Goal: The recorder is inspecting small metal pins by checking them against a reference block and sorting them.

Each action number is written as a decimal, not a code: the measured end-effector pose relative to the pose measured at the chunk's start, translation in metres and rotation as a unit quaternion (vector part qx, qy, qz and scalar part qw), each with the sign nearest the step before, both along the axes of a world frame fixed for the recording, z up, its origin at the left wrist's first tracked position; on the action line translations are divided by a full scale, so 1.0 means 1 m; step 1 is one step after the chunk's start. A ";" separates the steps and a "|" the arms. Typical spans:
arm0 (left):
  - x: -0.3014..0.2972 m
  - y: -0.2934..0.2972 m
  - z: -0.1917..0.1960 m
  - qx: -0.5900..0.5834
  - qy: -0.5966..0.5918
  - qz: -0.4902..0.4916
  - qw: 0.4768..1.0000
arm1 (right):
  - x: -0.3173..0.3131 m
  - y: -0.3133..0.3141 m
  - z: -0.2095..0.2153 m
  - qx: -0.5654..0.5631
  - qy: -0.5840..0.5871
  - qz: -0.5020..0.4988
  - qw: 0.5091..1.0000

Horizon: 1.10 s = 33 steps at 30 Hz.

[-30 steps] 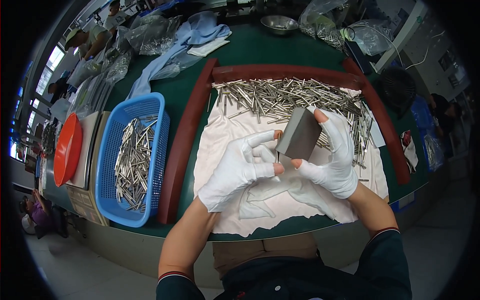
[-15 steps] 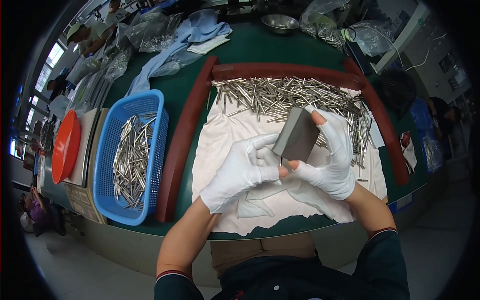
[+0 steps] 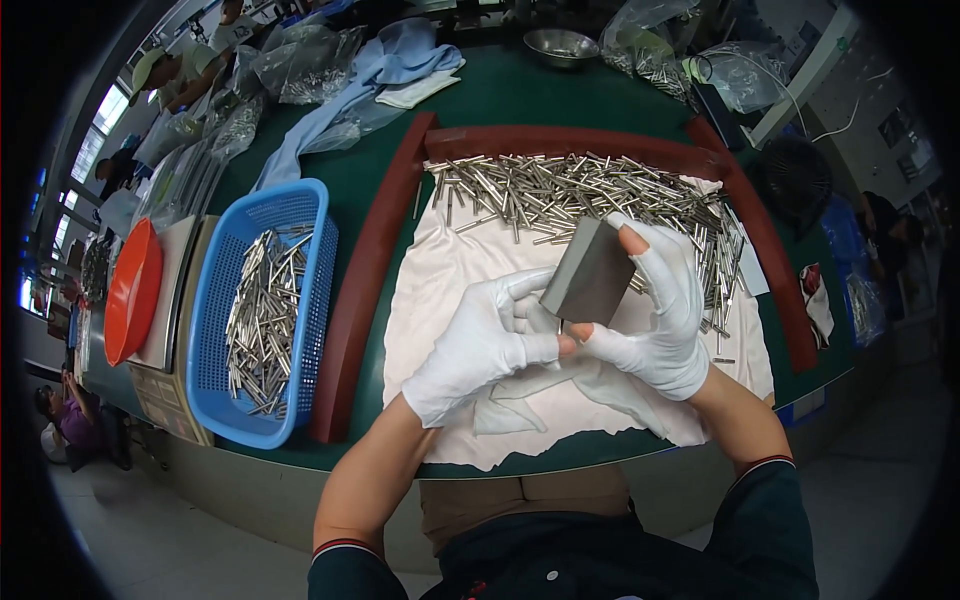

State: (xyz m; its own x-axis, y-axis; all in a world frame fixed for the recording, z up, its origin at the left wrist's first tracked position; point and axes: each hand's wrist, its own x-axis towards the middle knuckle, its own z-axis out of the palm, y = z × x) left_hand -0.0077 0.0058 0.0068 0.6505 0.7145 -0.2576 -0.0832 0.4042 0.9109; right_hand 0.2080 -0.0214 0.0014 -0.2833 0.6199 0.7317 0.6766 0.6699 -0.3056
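Both hands wear white gloves with bare thumb tips. A dark grey rectangular block [image 3: 597,275] stands tilted in my right hand [image 3: 660,320], whose fingers wrap its far right side while the thumb is near its lower edge. My left hand [image 3: 480,340] is closed, with thumb and fingers pinching a thin metal pin [image 3: 560,326] just under the block's lower left corner; most of the pin is hidden. Under both hands lies a pale pink cloth [image 3: 425,290] with a crumpled white cloth [image 3: 510,412] on it. A heap of loose metal pins [image 3: 570,195] covers the far part.
A dark red raised frame [image 3: 365,290] borders the cloth on three sides. Left of it stands a blue basket [image 3: 202,350] of metal pins. Beyond are a red bowl [image 3: 132,295], a steel bowl [image 3: 560,48] and a light blue cloth [image 3: 340,110]. Other people are at the far left.
The block in my right hand has shifted very slightly left, and its tilt has changed a little. My left hand stays nearly still beneath it.
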 end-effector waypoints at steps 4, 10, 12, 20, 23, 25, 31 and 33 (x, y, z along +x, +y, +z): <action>0.001 -0.003 0.003 0.016 -0.020 0.058 0.998 | 0.003 0.001 0.006 0.032 -0.044 -0.019 0.998; 0.002 0.000 -0.007 0.048 -0.018 0.065 0.997 | 0.021 0.007 0.002 0.028 0.028 -0.076 0.996; 0.001 0.000 -0.006 0.044 -0.019 0.066 0.997 | 0.016 0.004 0.003 0.044 -0.003 -0.058 0.997; 0.001 0.000 -0.007 0.032 -0.031 0.064 0.997 | 0.008 0.002 -0.002 0.049 -0.024 -0.034 0.998; 0.006 -0.004 0.003 0.006 -0.040 0.069 0.997 | 0.003 0.003 -0.002 0.042 -0.032 -0.031 0.998; 0.008 -0.006 0.006 -0.013 -0.037 0.071 0.997 | -0.002 0.003 0.001 0.049 -0.027 -0.028 0.998; 0.003 -0.003 -0.002 -0.009 -0.061 0.054 0.997 | -0.001 0.000 -0.003 0.040 -0.005 -0.032 0.999; 0.011 -0.007 0.007 -0.012 -0.058 0.048 0.997 | -0.003 0.001 0.001 0.038 0.001 -0.028 0.999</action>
State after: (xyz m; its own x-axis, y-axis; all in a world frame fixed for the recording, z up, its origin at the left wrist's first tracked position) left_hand 0.0032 -0.0007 0.0140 0.6052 0.7700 -0.2021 -0.2264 0.4099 0.8836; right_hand 0.2050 -0.0202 0.0023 -0.2488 0.5767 0.7781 0.7133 0.6526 -0.2556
